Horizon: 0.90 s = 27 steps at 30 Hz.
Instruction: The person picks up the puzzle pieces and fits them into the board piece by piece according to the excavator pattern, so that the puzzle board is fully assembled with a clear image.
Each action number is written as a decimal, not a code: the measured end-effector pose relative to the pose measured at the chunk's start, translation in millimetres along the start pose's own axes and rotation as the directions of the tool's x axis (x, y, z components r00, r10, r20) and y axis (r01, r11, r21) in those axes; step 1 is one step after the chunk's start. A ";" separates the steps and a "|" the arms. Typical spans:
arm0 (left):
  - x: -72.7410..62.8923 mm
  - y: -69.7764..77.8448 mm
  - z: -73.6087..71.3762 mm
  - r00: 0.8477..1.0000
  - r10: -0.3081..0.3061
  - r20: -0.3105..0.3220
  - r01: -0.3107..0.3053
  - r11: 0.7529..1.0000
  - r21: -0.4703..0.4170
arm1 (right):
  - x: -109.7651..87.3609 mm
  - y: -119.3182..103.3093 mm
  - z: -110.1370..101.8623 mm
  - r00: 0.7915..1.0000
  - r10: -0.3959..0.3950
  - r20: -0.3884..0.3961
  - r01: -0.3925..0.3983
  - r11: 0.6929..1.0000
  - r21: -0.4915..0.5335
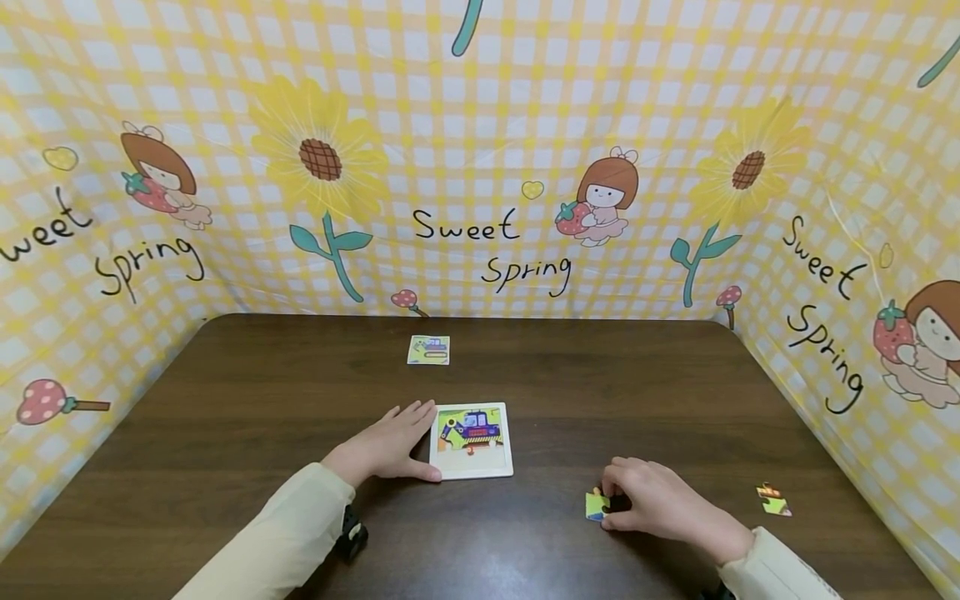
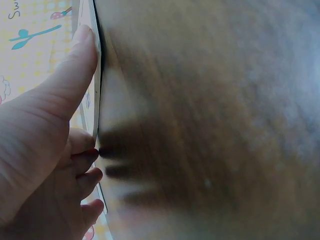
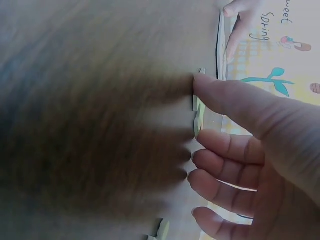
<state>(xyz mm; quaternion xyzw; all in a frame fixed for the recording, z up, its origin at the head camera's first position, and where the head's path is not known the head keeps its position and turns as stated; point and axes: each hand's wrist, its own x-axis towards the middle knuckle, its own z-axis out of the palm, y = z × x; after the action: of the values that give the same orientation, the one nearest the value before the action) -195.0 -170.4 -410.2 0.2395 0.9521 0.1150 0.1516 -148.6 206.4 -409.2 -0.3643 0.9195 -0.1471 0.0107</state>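
Note:
A white-framed jigsaw tray (image 1: pixel 480 477) lies on the table, its upper part filled with a purple digger picture and its lower part bare white. My left hand (image 1: pixel 382 446) rests against the tray's left edge, fingers stretched along the top corner and thumb at the bottom corner. To the right, my right hand (image 1: pixel 656 504) pinches a yellow-green puzzle piece (image 1: pixel 596 506) between thumb and forefinger at the table surface. The right wrist view has the thin piece (image 3: pixel 200 115) edge-on at the thumb and forefinger tips, the other fingers loosely bent.
Another puzzle piece (image 1: pixel 774 502), green and orange, lies to the right of my right hand. A small square card (image 1: pixel 429 350) with a digger picture lies behind the tray. Yellow checked cloth (image 1: pixel 480 150) walls the dark wooden table (image 1: pixel 600 375) at the back and sides.

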 end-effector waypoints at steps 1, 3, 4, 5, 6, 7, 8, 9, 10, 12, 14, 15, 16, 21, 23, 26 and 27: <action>-0.1 0.1 -0.2 1.000 0.000 -0.001 0.000 1.000 -0.001 | 0.3 0.2 -0.3 1.000 -0.001 0.005 0.001 1.000 0.004; -0.5 0.4 -0.4 1.000 0.001 -0.002 -0.001 1.000 -0.002 | 0.7 0.5 -0.4 1.000 -0.005 0.010 0.005 1.000 0.019; -0.6 0.3 -0.4 1.000 0.001 -0.001 -0.001 1.000 -0.002 | 0.9 0.6 -0.2 1.000 -0.008 0.008 0.007 1.000 0.026; -0.6 0.4 -0.4 1.000 0.001 -0.001 -0.001 1.000 -0.001 | 1.2 0.6 -0.2 1.000 -0.009 0.005 0.009 0.999 0.036; -0.7 0.4 -0.4 1.000 0.002 0.000 -0.002 1.000 0.000 | 1.7 0.5 -0.3 1.000 -0.007 0.004 0.007 0.999 0.052; -0.7 0.5 -0.5 1.000 0.001 0.001 -0.001 1.000 0.002 | 2.5 0.3 -0.2 1.000 -0.005 0.002 0.005 0.997 0.072; -0.9 0.5 -0.5 1.000 0.001 0.001 -0.001 1.000 0.002 | 3.7 0.0 -0.1 1.000 -0.003 -0.001 0.003 0.996 0.093; -0.8 0.5 -0.6 1.000 0.001 0.002 -0.001 1.000 0.003 | 5.6 -0.1 -0.1 1.000 0.000 -0.002 0.000 0.993 0.116; -0.8 0.6 -0.6 1.000 0.000 0.002 0.000 1.000 0.004 | 7.8 -0.4 -0.1 1.000 0.003 -0.002 -0.003 0.990 0.140; -0.5 0.7 -0.7 1.000 -0.001 0.001 0.001 1.000 0.005 | 13.6 -1.2 0.1 1.000 0.009 0.005 -0.010 0.983 0.182; -0.3 0.8 -0.7 1.000 -0.001 0.001 0.001 1.000 0.004 | 21.0 -2.3 0.7 1.000 0.005 0.014 -0.008 0.978 0.209; -0.1 0.9 -0.7 1.000 -0.001 0.001 0.001 1.000 0.004 | 25.1 -3.2 1.1 1.000 0.001 0.016 -0.004 0.976 0.216; -0.1 0.9 -0.7 1.000 0.000 0.001 0.000 1.000 0.003 | 29.4 -4.5 1.6 1.000 -0.007 0.014 0.004 0.976 0.219; -0.7 0.9 -0.9 1.000 0.002 -0.002 -0.002 1.000 -0.003 | 53.9 -16.0 2.5 0.999 -0.045 -0.025 0.049 0.978 0.203; -1.1 0.9 -1.1 1.000 0.002 -0.003 -0.002 1.000 -0.006 | 64.9 -22.5 1.9 0.998 -0.048 -0.029 0.053 0.980 0.190; -1.2 0.9 -1.1 1.000 0.004 -0.003 -0.004 1.000 -0.009 | 81.4 -33.7 1.9 0.998 -0.053 -0.020 0.056 0.984 0.171; -1.2 1.0 -1.1 1.000 0.005 -0.004 -0.005 1.000 -0.008 | 86.9 -37.5 2.4 0.998 -0.054 -0.013 0.055 0.985 0.164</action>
<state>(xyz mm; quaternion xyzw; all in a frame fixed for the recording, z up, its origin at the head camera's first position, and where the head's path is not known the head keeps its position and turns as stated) -193.9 -170.4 -408.6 0.2412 0.9512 0.1198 0.1505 -187.2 121.4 -393.4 -0.3865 0.8940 -0.2241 0.0330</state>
